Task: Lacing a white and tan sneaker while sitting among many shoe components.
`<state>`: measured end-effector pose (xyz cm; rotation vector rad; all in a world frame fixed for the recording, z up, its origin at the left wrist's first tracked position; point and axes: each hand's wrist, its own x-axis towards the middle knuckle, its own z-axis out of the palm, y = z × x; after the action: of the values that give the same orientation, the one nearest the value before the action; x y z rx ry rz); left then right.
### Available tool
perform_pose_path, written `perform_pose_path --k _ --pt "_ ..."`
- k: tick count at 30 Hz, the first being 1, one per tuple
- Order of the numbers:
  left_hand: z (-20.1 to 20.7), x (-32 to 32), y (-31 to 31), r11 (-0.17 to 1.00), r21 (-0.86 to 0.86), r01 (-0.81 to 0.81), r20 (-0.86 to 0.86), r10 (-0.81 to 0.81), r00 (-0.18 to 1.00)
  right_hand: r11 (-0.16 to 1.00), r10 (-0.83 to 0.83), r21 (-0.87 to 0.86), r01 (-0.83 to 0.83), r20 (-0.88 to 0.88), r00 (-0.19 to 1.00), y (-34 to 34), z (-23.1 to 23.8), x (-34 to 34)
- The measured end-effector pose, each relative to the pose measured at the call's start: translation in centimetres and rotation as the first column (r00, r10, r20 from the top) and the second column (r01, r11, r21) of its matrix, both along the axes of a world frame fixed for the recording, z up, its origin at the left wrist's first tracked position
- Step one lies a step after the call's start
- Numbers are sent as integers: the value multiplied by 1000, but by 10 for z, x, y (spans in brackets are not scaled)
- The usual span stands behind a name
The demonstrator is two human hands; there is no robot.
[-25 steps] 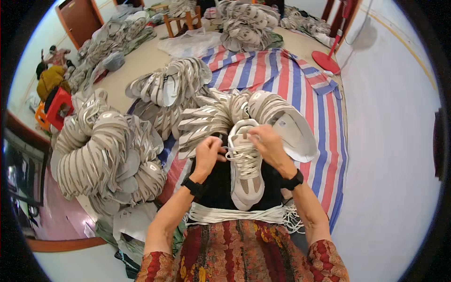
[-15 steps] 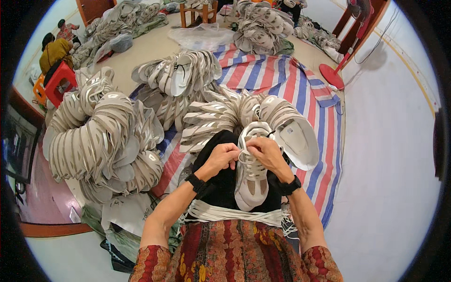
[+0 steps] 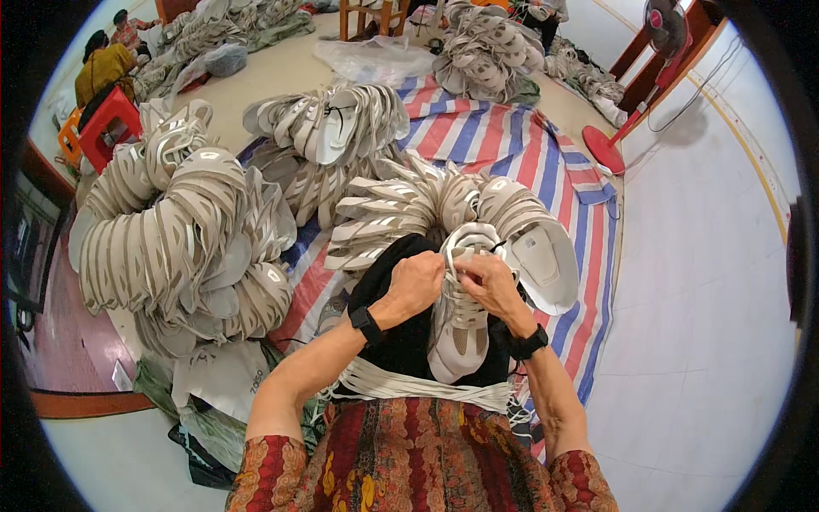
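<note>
A beige and white shoe upper (image 3: 457, 337) lies on my black-clad lap, toe toward me, with white lacing across its front. My left hand (image 3: 415, 284) is closed at the left edge of the opening, its fingers pinched on the white shoelace. Just across from it, my right hand (image 3: 490, 282) pinches the lace by the eyelets on the other side. The fingertips hide most of the lace between them. A bundle of loose white shoelaces (image 3: 426, 389) lies across my waist.
Strung shoe uppers (image 3: 162, 239) are heaped at left, with more uppers (image 3: 384, 226) just beyond my lap. Striped sheeting (image 3: 589, 282) covers the floor. A red-based fan (image 3: 604, 149), a red stool (image 3: 111, 128) and a seated person (image 3: 104, 72) are farther off.
My left hand has risen slightly and moved right, closer to the shoe upper's opening. My right hand has shifted a little to the right, still pinched at the eyelets.
</note>
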<state>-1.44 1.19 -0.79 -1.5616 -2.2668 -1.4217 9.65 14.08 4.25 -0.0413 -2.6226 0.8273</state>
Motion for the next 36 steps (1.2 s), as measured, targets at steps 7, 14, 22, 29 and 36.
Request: perform_pose_path --k 7,14,22,29,36 --pt "6 -2 0 988 -98 118 436 -64 898 1000 27 -3 -27 40 999 0 3 4" --pt "12 -1 3 952 -247 179 704 49 708 998 61 30 -61 10 998 0 8 4" --pt "5 -1 1 989 -60 134 508 -85 857 995 -72 -64 82 147 987 -8 10 3" --pt "3 -5 -2 985 -32 172 841 -66 537 981 -168 -59 185 223 960 -13 7 -4" --pt "3 4 -3 988 143 51 367 -101 925 839 -187 492 232 -140 972 15 33 12"
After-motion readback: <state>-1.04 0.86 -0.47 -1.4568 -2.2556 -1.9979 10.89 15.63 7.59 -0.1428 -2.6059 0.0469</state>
